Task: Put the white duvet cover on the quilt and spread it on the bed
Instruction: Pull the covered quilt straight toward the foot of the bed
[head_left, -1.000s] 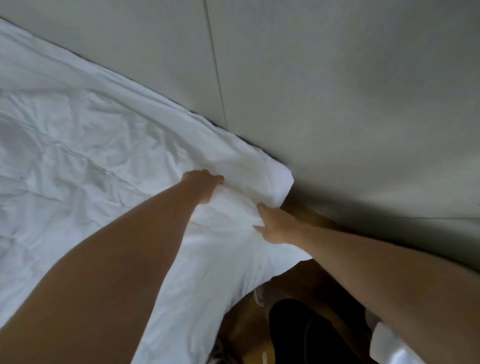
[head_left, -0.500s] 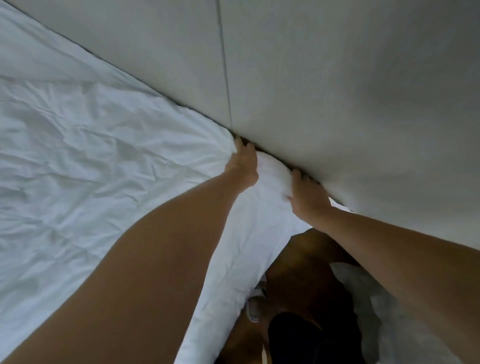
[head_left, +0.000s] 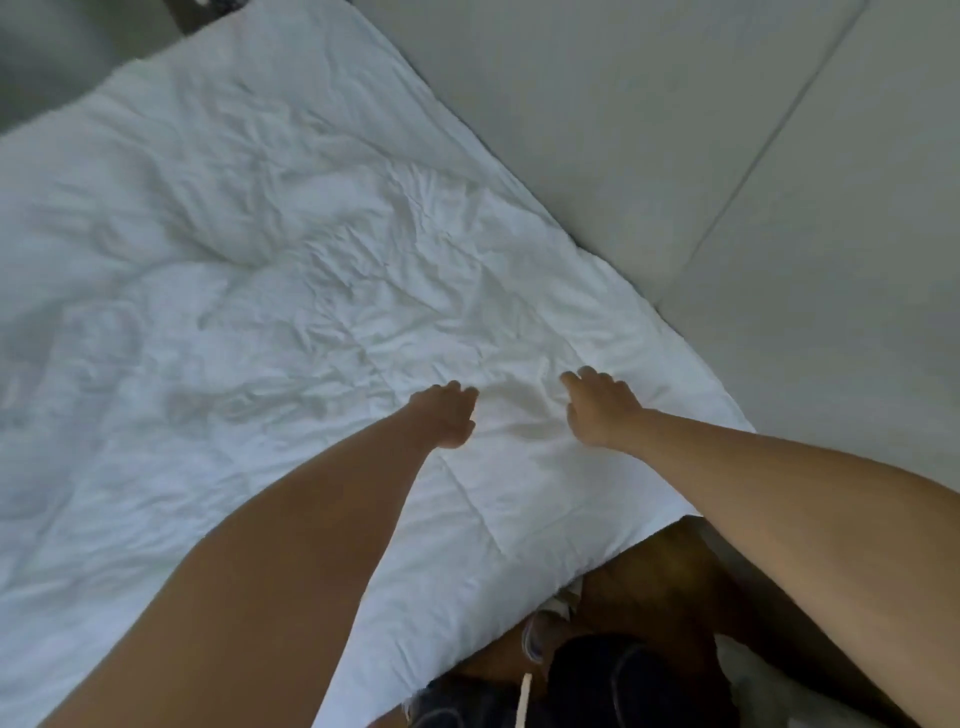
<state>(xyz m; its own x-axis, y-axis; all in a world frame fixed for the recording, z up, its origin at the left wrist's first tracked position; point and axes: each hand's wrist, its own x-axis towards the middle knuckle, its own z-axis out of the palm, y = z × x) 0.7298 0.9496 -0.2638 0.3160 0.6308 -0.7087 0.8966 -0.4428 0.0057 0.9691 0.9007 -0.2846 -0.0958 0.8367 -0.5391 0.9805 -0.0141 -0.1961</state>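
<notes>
The white duvet cover with the quilt inside lies wrinkled across the bed, filling the left and middle of the view. Its near right corner rests by the wall. My left hand hovers on or just over the fabric, fingers loosely curled and holding nothing. My right hand is a short way to its right, fingers spread over the cloth near the corner. A smooth patch of fabric lies between the two hands.
A grey padded wall panel with a seam runs along the bed's right side. A wooden floor, shoes and dark trousers show at the bottom. More white fabric lies at the lower right.
Both hands have let go of the corner they pushed against the wall and pulled back onto the top of the cover. The view has swung left over the bed.
</notes>
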